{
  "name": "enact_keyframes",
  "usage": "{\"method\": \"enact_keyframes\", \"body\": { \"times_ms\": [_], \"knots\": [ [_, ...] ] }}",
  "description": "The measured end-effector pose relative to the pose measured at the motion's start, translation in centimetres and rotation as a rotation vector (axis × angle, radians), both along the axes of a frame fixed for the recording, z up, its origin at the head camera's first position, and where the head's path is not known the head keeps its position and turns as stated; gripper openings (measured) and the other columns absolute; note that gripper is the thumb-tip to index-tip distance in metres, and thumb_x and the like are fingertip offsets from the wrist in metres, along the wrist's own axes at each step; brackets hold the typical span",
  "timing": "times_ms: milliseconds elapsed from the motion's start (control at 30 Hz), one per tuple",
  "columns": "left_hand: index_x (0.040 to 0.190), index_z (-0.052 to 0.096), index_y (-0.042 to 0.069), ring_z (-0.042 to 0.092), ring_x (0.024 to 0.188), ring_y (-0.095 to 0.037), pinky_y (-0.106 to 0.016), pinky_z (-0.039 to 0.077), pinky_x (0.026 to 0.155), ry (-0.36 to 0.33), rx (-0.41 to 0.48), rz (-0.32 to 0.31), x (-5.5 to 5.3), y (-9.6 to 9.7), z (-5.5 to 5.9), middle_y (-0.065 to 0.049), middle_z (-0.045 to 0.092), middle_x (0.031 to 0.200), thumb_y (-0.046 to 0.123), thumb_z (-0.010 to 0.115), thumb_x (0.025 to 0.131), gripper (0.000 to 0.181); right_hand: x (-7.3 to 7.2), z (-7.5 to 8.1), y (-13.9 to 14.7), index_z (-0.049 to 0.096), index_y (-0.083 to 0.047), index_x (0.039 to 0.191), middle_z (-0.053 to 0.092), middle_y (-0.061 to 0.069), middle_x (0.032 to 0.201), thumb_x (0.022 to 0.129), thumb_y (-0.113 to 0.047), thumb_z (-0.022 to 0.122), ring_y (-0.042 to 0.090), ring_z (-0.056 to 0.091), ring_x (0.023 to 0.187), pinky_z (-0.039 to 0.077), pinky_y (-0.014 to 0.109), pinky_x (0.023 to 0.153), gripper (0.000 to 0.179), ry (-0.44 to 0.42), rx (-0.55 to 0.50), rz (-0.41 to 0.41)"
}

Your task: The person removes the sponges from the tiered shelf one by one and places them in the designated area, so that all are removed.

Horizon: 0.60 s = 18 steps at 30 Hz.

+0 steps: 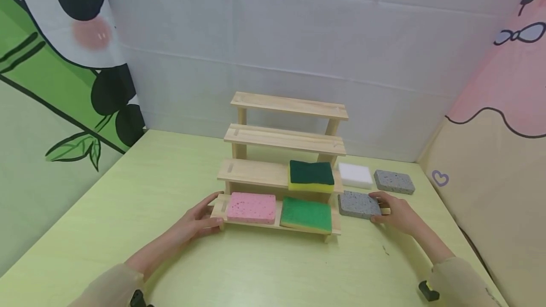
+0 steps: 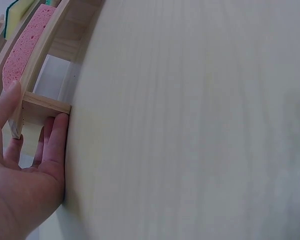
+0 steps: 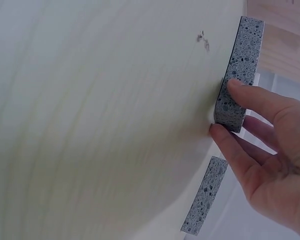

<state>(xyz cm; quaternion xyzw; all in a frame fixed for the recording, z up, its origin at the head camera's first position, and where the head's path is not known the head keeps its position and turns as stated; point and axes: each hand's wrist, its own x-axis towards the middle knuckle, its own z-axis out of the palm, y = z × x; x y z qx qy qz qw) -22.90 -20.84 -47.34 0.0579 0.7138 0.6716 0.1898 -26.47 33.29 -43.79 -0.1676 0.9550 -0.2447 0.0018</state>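
Observation:
My left hand (image 1: 200,218) grips the left end of the lowest step of a tiered wooden rack (image 1: 279,180). Its thumb lies at the step's edge beside a pink sponge (image 1: 251,207), with the fingers at the end support (image 2: 47,106). On that same step sits a green-topped sponge (image 1: 306,214). One step higher, at the right, is a yellow sponge with a dark green top (image 1: 311,176). Just right of the rack, my right hand (image 1: 396,211) pinches the near end of a grey speckled sponge (image 1: 359,204) between thumb and fingers, low at the tabletop.
Behind the held sponge lie a white sponge (image 1: 355,175) and a second grey speckled sponge (image 1: 394,182). The rack's two upper steps (image 1: 290,104) rise toward the white backdrop (image 1: 298,37). A printed cloth wall (image 1: 490,193) borders the table (image 1: 264,269) at right.

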Motion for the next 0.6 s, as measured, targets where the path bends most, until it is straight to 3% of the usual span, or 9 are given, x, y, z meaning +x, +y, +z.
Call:
{"method": "enact_keyframes", "body": {
  "times_ms": [167,433,600],
  "knots": [
    [0.160,0.015,0.023,0.058,0.112,-0.017,-0.037,0.055,0.101,-0.006,0.007,0.008,-0.04,0.01,-0.03,-0.028,0.034,0.149,0.018,0.068,0.092,0.086,-0.04,-0.07,-0.12,0.051,0.005,0.133,0.062,0.035,0.122,0.079,-0.010,0.081,0.048,0.064,0.109,0.056,0.055,0.089,0.064,-0.007,0.005,0.001],
    [0.160,0.015,0.023,0.058,0.112,-0.018,-0.037,0.054,0.101,0.012,-0.004,-0.006,0.02,-0.06,-0.05,-0.026,0.036,0.148,0.018,0.067,0.093,0.084,0.50,0.60,-0.35,0.036,0.007,0.144,0.057,0.038,0.126,0.079,-0.012,0.082,0.050,0.060,0.112,0.059,0.048,0.084,0.082,-0.067,-0.031,-0.008],
    [0.160,0.015,0.023,0.060,0.112,-0.019,-0.036,0.054,0.101,0.022,-0.020,-0.015,0.17,-0.06,0.04,-0.024,0.039,0.145,0.020,0.066,0.094,0.083,0.56,0.47,-0.14,0.038,0.009,0.142,0.057,0.037,0.124,0.080,-0.007,0.080,0.049,0.061,0.110,0.061,0.043,0.082,0.077,-0.060,-0.045,-0.002]
  ]
}}
